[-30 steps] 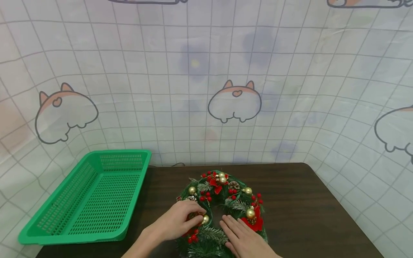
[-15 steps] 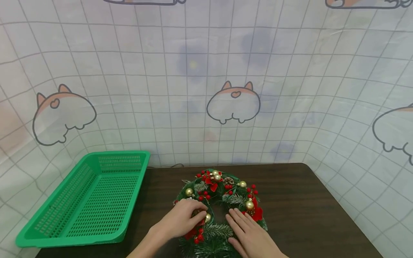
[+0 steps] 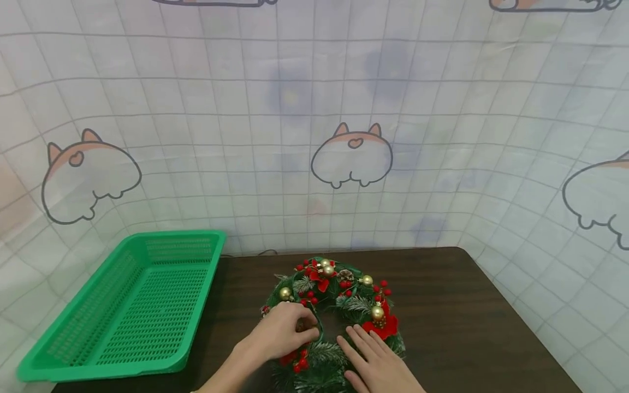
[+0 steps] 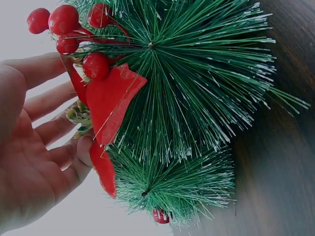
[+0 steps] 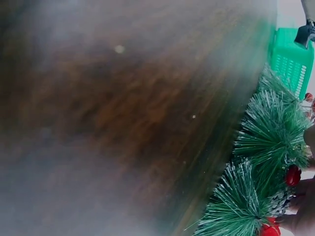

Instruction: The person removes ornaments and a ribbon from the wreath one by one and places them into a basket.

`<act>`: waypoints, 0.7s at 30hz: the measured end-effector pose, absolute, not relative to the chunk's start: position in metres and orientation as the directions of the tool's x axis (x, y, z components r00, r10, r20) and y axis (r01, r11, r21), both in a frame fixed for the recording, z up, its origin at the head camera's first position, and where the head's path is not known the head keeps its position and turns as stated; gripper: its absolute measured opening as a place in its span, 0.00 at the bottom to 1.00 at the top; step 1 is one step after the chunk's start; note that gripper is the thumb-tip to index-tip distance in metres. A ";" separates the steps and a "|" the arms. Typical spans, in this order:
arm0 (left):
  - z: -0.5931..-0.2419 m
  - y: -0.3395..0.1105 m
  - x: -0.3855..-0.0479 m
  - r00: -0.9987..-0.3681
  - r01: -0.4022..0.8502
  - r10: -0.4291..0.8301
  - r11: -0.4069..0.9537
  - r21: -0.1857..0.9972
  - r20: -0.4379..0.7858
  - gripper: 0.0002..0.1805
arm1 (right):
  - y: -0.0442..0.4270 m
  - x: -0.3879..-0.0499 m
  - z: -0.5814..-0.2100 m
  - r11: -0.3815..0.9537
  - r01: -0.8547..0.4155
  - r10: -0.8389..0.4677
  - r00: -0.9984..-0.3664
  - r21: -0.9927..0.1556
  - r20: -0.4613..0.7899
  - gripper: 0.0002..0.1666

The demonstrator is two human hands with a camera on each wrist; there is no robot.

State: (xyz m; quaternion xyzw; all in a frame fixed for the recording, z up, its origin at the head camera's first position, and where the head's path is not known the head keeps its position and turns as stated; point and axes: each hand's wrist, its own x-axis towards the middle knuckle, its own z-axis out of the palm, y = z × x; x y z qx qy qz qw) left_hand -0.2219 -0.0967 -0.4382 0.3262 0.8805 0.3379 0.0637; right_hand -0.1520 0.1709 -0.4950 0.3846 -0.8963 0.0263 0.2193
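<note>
A green Christmas wreath (image 3: 326, 355) lies on the dark table, trimmed with red berries (image 3: 301, 361), gold balls (image 3: 377, 313) and a pine cone (image 3: 345, 275). On its left side my left hand (image 3: 285, 330) curls its fingers and thumb about an ornament, mostly hidden in the head view. The left wrist view has the fingers round a red flower (image 4: 110, 103) with a gold-green centre, beside frosted pine sprigs (image 4: 192, 83). My right hand (image 3: 375, 363) rests on the wreath's lower right, its fingers straight and spread. Only its edge shows in the right wrist view.
A green plastic basket (image 3: 172, 233) stands at the table's left, apart from the wreath. Dark wood tabletop (image 3: 452, 327) extends to the right. Behind hangs a white gridded curtain (image 3: 275, 180) with cartoon corgi prints, and a thin cable (image 3: 267, 251) lies at the back edge.
The wreath turns slightly and drifts left in the head view, which itself shifts a little. My left hand stays at the left ornament, now covering the gold ball there; the right fingers spread more.
</note>
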 end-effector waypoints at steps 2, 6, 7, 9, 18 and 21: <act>-0.440 -0.097 -0.221 -0.772 0.536 0.628 0.557 0.635 0.100 0.08 | 0.171 -0.151 -0.498 0.699 -0.701 -0.684 -0.598 0.141 0.417 0.32; -0.442 -0.097 -0.219 -0.759 0.534 0.645 0.537 0.653 0.089 0.09 | 0.172 -0.149 -0.502 0.709 -0.688 -0.677 -0.605 0.154 0.418 0.31; -0.442 -0.097 -0.218 -0.762 0.525 0.642 0.533 0.663 0.086 0.09 | 0.173 -0.149 -0.502 0.713 -0.684 -0.675 -0.608 0.155 0.418 0.31; -0.442 -0.098 -0.217 -0.769 0.511 0.632 0.519 0.685 0.096 0.09 | 0.172 -0.149 -0.502 0.720 -0.677 -0.667 -0.615 0.154 0.421 0.31; -0.435 -0.102 -0.210 -0.795 0.519 0.573 0.471 0.713 0.201 0.12 | 0.171 -0.150 -0.494 0.732 -0.678 -0.646 -0.656 0.072 0.391 0.31; -0.432 -0.104 -0.206 -0.801 0.521 0.552 0.455 0.722 0.230 0.12 | 0.170 -0.150 -0.491 0.736 -0.677 -0.640 -0.679 0.030 0.359 0.32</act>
